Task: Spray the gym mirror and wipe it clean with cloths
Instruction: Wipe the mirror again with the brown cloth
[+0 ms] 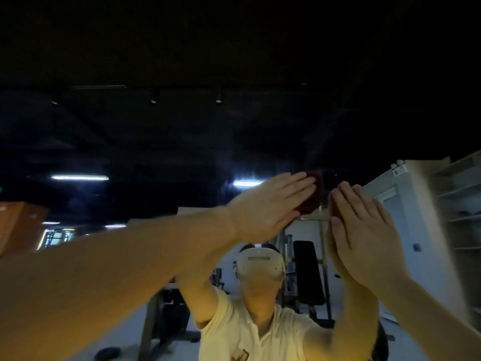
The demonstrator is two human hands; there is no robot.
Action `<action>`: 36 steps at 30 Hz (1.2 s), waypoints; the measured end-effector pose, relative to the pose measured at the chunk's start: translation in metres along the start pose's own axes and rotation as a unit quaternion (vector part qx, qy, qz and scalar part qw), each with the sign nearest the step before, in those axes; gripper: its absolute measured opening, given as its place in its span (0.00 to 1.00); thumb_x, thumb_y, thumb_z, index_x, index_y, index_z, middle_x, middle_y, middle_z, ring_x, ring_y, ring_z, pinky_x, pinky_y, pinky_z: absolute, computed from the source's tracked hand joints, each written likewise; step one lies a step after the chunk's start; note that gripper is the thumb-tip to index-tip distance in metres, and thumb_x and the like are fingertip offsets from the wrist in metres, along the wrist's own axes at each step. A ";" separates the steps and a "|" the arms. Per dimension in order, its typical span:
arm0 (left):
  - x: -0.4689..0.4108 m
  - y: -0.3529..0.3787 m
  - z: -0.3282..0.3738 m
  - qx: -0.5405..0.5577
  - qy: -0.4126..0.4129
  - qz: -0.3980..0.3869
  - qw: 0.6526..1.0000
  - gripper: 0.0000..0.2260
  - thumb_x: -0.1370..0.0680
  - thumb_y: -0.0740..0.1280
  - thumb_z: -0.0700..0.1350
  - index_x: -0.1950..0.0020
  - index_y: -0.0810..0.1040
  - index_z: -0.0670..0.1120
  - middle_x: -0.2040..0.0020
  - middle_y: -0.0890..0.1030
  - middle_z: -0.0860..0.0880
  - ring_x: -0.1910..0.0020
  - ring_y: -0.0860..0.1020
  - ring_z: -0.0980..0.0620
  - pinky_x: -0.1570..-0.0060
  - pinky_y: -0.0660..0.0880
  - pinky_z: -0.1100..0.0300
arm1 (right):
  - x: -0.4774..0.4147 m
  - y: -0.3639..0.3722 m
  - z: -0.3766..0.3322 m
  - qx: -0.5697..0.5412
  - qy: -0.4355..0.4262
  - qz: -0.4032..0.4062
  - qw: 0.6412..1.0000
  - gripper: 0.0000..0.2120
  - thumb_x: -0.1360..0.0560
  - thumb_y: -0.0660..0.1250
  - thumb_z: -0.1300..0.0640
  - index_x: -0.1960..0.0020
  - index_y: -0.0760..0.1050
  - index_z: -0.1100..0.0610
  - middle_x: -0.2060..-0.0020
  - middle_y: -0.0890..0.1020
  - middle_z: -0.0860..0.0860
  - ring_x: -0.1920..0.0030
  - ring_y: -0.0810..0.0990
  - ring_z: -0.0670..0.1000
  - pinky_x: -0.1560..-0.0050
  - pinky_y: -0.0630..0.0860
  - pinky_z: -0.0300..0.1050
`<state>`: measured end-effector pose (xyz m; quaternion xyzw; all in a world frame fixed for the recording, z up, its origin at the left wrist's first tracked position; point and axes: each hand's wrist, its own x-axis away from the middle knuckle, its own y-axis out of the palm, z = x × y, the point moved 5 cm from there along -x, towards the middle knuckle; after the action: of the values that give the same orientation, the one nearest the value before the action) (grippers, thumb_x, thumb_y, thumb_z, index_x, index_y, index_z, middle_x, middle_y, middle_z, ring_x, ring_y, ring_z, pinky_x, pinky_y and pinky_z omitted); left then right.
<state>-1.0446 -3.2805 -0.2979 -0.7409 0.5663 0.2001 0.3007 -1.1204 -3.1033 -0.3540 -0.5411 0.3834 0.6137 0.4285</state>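
left hand (273, 201), grip wide and fingers straight, presses a dark red cloth (315, 195) flat on the mirror (182, 142). right hand (364, 230), just beside the cloth, also lies flat and wide on the mirror.

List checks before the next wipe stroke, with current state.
1. Left hand flat on the dark red cloth, fingers straight: ok.
2. Dark red cloth pressed against the mirror: ok.
3. Right hand flat against the mirror, fingers straight: ok.
4. Cloth under the right hand: cannot tell; only a reddish sliver shows by its fingertips.
5. Mirror wet or streaked ahead of the stroke: cannot tell; the picture is too dark and blurred.
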 end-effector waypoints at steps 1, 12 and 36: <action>0.007 -0.003 -0.019 -0.006 -0.005 -0.005 1.000 0.28 0.13 0.56 0.53 0.15 0.54 0.46 0.15 0.54 0.47 0.16 0.48 0.51 0.19 0.40 0.54 | -0.001 0.000 -0.004 -0.001 0.017 0.005 1.000 0.29 0.15 0.44 0.47 0.20 0.64 0.60 0.21 0.65 0.57 0.19 0.60 0.56 0.21 0.58 0.62; 0.059 -0.025 -0.115 -0.012 -0.536 0.120 0.836 0.28 0.13 0.49 0.50 0.17 0.53 0.36 0.17 0.58 0.36 0.17 0.57 0.37 0.19 0.55 0.44 | 0.004 0.010 -0.020 -0.041 0.097 0.016 0.994 0.32 0.16 0.39 0.43 0.18 0.60 0.58 0.18 0.60 0.56 0.17 0.54 0.56 0.19 0.50 0.60; 0.046 -0.007 -0.055 -0.028 -0.487 0.095 0.868 0.29 0.13 0.47 0.52 0.16 0.51 0.36 0.17 0.56 0.36 0.17 0.54 0.37 0.18 0.54 0.42 | 0.007 -0.010 0.003 -0.036 0.001 -0.129 0.991 0.36 0.21 0.35 0.40 0.16 0.43 0.52 0.16 0.46 0.50 0.17 0.41 0.50 0.19 0.41 0.52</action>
<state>-1.0279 -3.3488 -0.2853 -0.4999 0.4095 0.5793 0.4968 -1.1128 -3.0961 -0.3606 -0.6018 0.2886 0.5656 0.4845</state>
